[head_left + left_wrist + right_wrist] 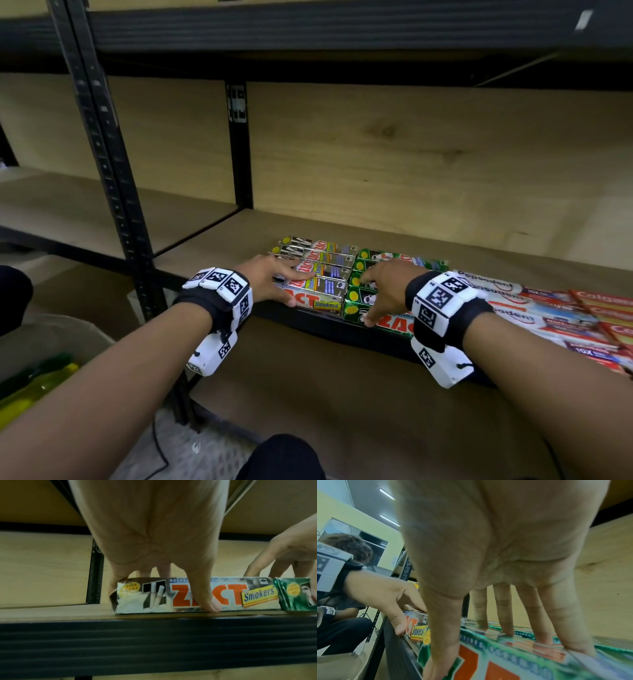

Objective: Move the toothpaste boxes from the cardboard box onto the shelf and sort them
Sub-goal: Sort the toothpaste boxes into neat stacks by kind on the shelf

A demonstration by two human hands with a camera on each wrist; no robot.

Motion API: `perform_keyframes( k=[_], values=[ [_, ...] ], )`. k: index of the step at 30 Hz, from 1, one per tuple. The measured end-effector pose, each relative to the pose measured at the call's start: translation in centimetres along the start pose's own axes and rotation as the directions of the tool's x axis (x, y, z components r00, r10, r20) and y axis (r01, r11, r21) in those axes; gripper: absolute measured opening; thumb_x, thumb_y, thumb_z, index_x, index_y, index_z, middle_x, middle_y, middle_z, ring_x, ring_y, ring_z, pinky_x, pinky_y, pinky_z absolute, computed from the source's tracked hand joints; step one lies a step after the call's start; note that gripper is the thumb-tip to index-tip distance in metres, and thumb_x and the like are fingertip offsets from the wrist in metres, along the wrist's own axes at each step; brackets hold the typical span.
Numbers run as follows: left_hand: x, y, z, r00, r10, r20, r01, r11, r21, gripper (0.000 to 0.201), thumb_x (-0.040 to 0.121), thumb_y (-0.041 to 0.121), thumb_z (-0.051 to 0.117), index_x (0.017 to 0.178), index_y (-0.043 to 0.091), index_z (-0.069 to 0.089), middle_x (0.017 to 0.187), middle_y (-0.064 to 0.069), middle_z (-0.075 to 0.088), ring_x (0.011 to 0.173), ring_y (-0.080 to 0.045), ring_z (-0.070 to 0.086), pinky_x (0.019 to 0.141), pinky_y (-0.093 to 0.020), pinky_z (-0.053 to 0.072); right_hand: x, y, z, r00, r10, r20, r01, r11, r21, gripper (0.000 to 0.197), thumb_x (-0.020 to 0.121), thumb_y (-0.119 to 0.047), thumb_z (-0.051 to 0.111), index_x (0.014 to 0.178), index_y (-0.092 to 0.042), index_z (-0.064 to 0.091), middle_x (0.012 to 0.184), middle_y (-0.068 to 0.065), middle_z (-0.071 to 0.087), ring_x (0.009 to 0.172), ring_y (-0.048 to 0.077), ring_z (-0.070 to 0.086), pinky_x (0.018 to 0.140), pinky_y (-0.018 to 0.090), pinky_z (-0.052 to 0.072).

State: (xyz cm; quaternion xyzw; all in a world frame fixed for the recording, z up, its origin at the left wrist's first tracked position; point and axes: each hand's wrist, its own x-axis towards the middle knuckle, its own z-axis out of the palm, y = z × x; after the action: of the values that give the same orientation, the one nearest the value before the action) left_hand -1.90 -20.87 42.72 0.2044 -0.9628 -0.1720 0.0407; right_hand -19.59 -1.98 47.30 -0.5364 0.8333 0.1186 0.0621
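Silver Zact Smokers toothpaste boxes (322, 294) lie in a row front to back on the wooden shelf board (411, 233). Green Zact boxes (394, 325) lie right beside them. My left hand (274, 279) rests on the silver row with fingers stretched over the tops. Its thumb (204, 599) presses the front face of the front silver box (240, 596). My right hand (380, 291) stands on the green boxes (505, 655), with straight fingertips (506, 627) on their tops and the thumb down the front edge. Neither hand lifts a box.
White Pepsodent boxes (507, 308) and red Colgate boxes (603, 301) fill the shelf to the right. A black upright post (113, 192) stands on the left. A tan cardboard box (51, 335) with green and yellow items sits at the lower left. A lower shelf board (342, 394) runs underneath.
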Motion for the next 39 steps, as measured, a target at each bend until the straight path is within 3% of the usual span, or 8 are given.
perform_keyframes(
  k=[5,9,15,18,23,27,34,39],
  values=[
    [0.0,1.4,-1.7,0.994,-0.077,0.079,0.084,0.993,-0.078,0.062,0.069,0.059,0.077,0.127,0.052,0.057,0.146,0.021,0.039,0.133,-0.004,0.035,0.106,-0.027,0.024,-0.2,-0.2,-0.5,1.0,-0.014,0.023,0.015,1.0,-0.023,0.092,0.073,-0.054,0.079,0.15,-0.023,0.038,0.149,0.002,0.045,0.132,0.025,0.046,0.104,0.041,0.046],
    [1.3,2.8,-3.3,0.984,-0.113,0.139,0.12,0.992,-0.042,0.055,0.064,0.058,0.082,0.116,0.05,0.066,0.114,0.025,0.058,0.101,0.003,0.053,0.09,-0.023,0.037,-0.2,-0.5,-1.4,0.997,-0.025,0.075,0.027,0.999,-0.03,0.087,0.075,-0.047,0.08,0.147,-0.019,0.04,0.146,0.003,0.047,0.129,0.026,0.049,0.102,0.038,0.046],
    [1.5,2.7,-3.9,0.984,-0.108,0.142,0.119,0.99,-0.071,0.055,0.061,0.054,0.085,0.113,0.046,0.069,0.129,0.02,0.058,0.106,0.0,0.051,0.083,-0.018,0.033,0.4,-0.6,-1.7,0.992,-0.023,0.125,0.029,0.999,-0.046,0.09,0.074,-0.047,0.081,0.147,-0.019,0.037,0.146,0.003,0.046,0.129,0.025,0.049,0.097,0.036,0.045],
    [1.4,2.5,-3.8,0.984,-0.113,0.136,0.123,0.99,-0.069,0.055,0.063,0.05,0.086,0.114,0.047,0.068,0.137,0.016,0.053,0.11,-0.001,0.046,0.092,-0.022,0.03,0.8,-0.2,-2.9,0.982,-0.032,0.184,0.03,0.999,0.016,0.082,0.078,-0.064,0.069,0.141,-0.017,0.048,0.144,0.001,0.049,0.126,0.024,0.051,0.099,0.038,0.044],
    [1.4,2.6,-3.6,0.981,-0.136,0.142,0.146,0.987,-0.066,0.054,0.068,0.043,0.084,0.119,0.042,0.067,0.143,0.014,0.049,0.131,-0.011,0.043,0.091,-0.025,0.025,5.0,2.4,-4.7,0.994,0.085,-0.065,-0.074,0.985,0.157,0.06,0.092,-0.056,0.056,0.141,-0.023,0.048,0.144,0.002,0.051,0.125,0.025,0.053,0.102,0.035,0.046],
    [1.7,2.3,-3.7,0.979,-0.144,0.147,0.154,0.986,-0.061,0.054,0.065,0.047,0.085,0.116,0.045,0.068,0.142,0.016,0.05,0.127,-0.009,0.046,0.092,-0.025,0.027,8.0,3.8,-3.5,0.985,0.101,0.138,-0.114,0.99,0.088,0.074,0.093,-0.053,0.056,0.155,-0.031,0.024,0.162,-0.003,0.021,0.146,0.024,0.026,0.116,0.04,0.029],
    [3.0,1.6,-3.7,0.978,-0.109,0.179,0.122,0.991,-0.06,0.056,0.055,0.056,0.087,0.108,0.05,0.07,0.115,0.03,0.061,0.106,0.003,0.055,0.095,-0.023,0.039,9.2,3.8,-3.4,0.984,0.065,0.166,-0.064,0.998,-0.012,0.056,0.094,-0.049,0.056,0.143,-0.023,0.047,0.148,0.002,0.044,0.132,0.026,0.045,0.11,0.041,0.037],
    [3.2,1.8,-3.8,0.973,-0.121,0.195,0.133,0.99,-0.05,0.058,0.055,0.056,0.087,0.109,0.049,0.07,0.118,0.027,0.061,0.107,0.002,0.055,0.093,-0.022,0.037,8.6,4.1,-3.1,0.987,0.057,0.15,-0.064,0.997,0.046,0.057,0.098,-0.046,0.052,0.15,-0.028,0.037,0.156,-0.003,0.035,0.14,0.022,0.036,0.111,0.035,0.031]
  ],
)
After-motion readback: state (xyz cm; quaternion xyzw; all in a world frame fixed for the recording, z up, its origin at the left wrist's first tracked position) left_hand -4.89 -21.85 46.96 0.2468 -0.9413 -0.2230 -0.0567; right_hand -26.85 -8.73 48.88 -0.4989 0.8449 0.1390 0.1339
